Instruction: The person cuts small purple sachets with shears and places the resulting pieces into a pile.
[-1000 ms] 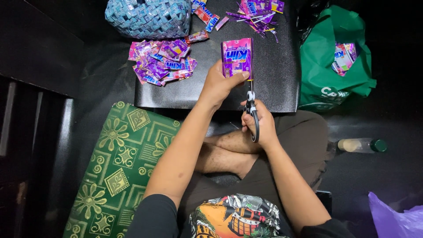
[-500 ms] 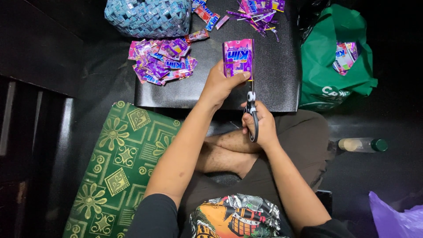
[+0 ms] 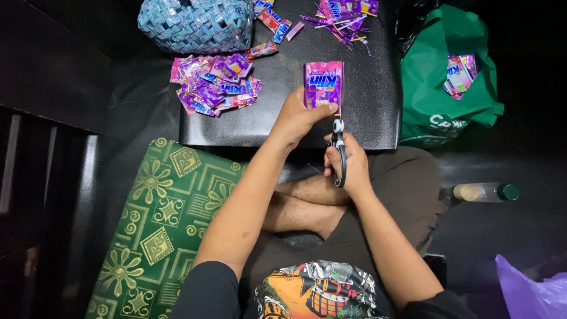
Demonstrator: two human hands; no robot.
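Left hand (image 3: 293, 121) pinches the lower edge of a pink-and-purple sachet wrapper (image 3: 323, 84) over the black board (image 3: 283, 121), while the right hand (image 3: 348, 162) grips black-handled scissors (image 3: 338, 152), blades up at the wrapper's right edge. A heap of wrappers (image 3: 215, 84) lies left on the board, beside a blue woven basket (image 3: 195, 25). A green bag (image 3: 446, 88) sits to the right.

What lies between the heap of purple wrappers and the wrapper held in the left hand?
Head view: only bare black board between the wrapper heap and the held wrapper in the left hand.
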